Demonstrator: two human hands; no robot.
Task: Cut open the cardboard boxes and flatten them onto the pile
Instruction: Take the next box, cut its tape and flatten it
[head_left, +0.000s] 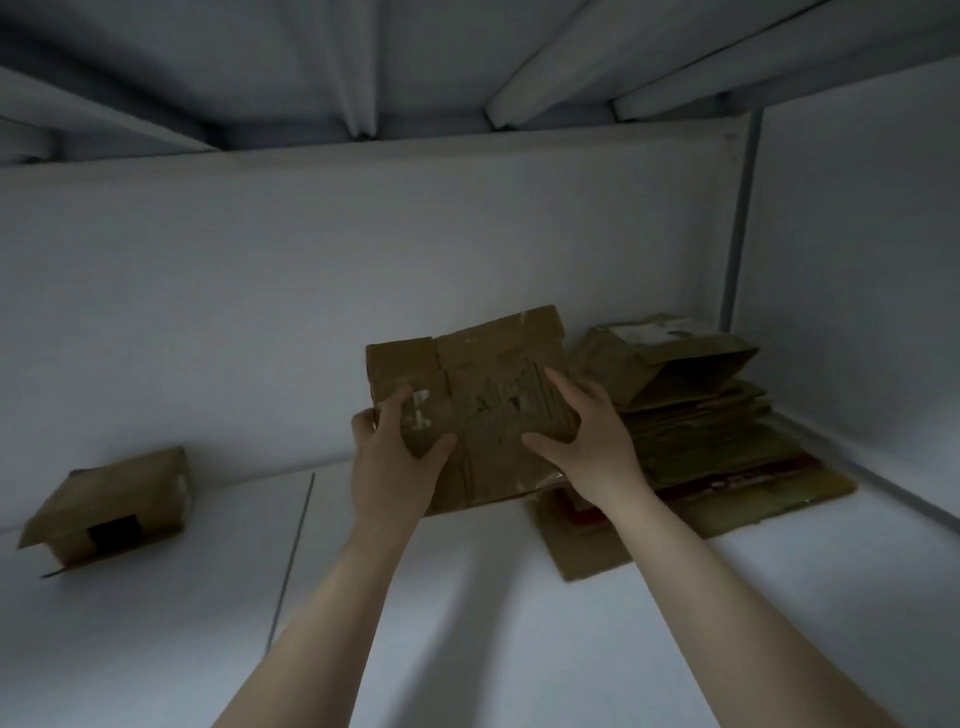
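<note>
I hold a flattened brown cardboard box (478, 384) with torn tape in front of me, above the white table (467, 597). My left hand (395, 457) grips its lower left edge, thumb on the face. My right hand (587, 441) holds its lower right part, fingers spread over the face and thumb on the front. Just right of it lies the pile of flattened cardboard (717, 447), with a half-collapsed box (670, 358) on top. A small uncut box (111, 506) sits on the table at the left.
White walls close off the back (363, 270) and the right side (857, 260). A shelf underside with beams hangs overhead. A thin seam (296, 551) runs across the tabletop left of my arms.
</note>
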